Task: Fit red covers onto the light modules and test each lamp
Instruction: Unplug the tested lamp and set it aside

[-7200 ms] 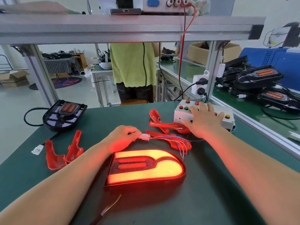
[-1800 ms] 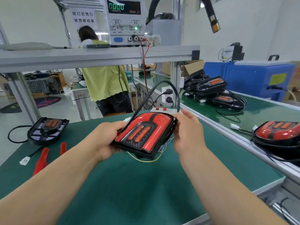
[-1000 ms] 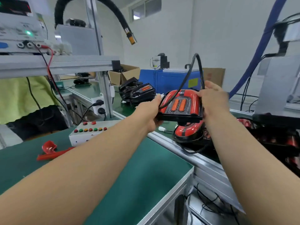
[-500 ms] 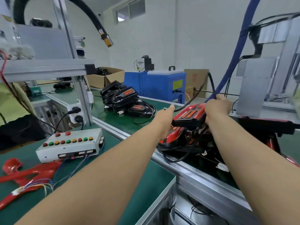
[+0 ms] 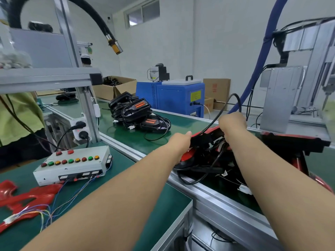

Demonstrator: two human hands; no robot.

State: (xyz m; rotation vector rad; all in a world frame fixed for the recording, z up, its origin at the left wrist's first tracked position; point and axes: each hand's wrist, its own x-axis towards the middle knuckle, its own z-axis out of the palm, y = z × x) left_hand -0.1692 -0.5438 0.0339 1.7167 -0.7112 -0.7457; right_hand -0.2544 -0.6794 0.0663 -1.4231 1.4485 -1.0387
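Lamp gripped by left hand and right hand near conveyor edge

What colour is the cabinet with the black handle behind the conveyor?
The cabinet is blue; the head view shows it best.

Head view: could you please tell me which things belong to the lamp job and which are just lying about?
Job: lamp, held by left hand and right hand; test box; red covers; bare modules.
Lying about: blue machine; cardboard box; black hose.
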